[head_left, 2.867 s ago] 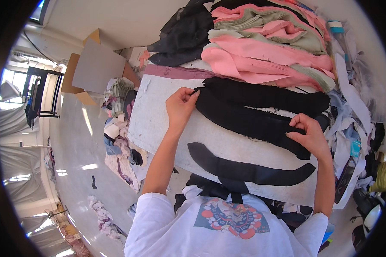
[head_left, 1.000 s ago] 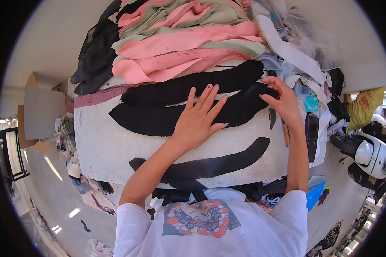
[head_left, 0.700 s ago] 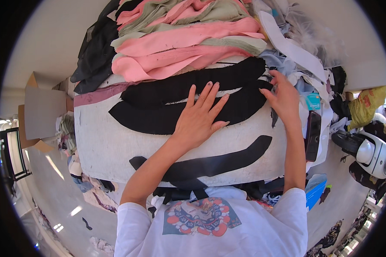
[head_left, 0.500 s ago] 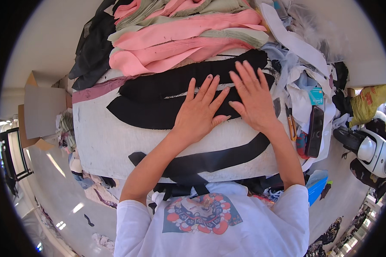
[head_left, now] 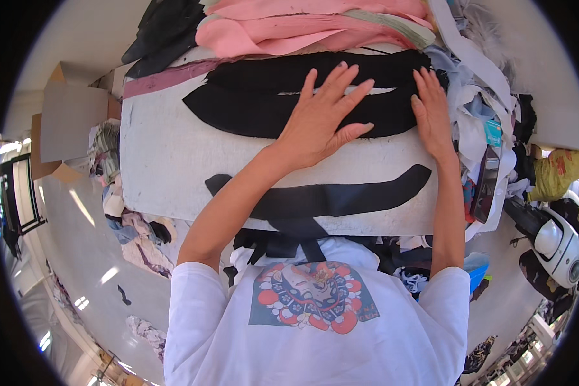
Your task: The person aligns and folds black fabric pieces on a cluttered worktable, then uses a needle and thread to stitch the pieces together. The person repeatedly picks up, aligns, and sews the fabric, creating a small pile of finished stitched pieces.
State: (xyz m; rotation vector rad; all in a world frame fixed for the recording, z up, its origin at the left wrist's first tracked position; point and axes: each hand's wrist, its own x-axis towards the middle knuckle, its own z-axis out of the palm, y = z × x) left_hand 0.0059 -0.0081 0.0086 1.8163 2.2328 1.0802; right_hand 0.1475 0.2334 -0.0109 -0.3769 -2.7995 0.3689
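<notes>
We saw 2 long black fabric strips lying roughly side by side across the white tabletop (head_left: 157, 151), the near strip (head_left: 238, 112) meeting the far strip (head_left: 257, 72) toward the left, with a thin pale gap between them farther right. Our left hand (head_left: 316, 123) lay palm down over the near strip, its fingers spread wide and reaching onto the far strip, gripping nothing. Our right hand (head_left: 435, 119) was at the right ends of the 2 strips, its fingers extended and the thumb slightly apart; we saw nothing held in it. Nearer our body, a curved dark strip (head_left: 347, 198) lay apart from the pair, close to the table's front edge. Beyond the strips we had a mauve cloth (head_left: 170, 77) at the left, heaped pink fabric (head_left: 257, 35) and black fabric (head_left: 164, 38). A dark phone (head_left: 486, 183) and a teal packet (head_left: 493, 132) lay right of our right hand. Well to the left stood an open cardboard box (head_left: 76, 122).
</notes>
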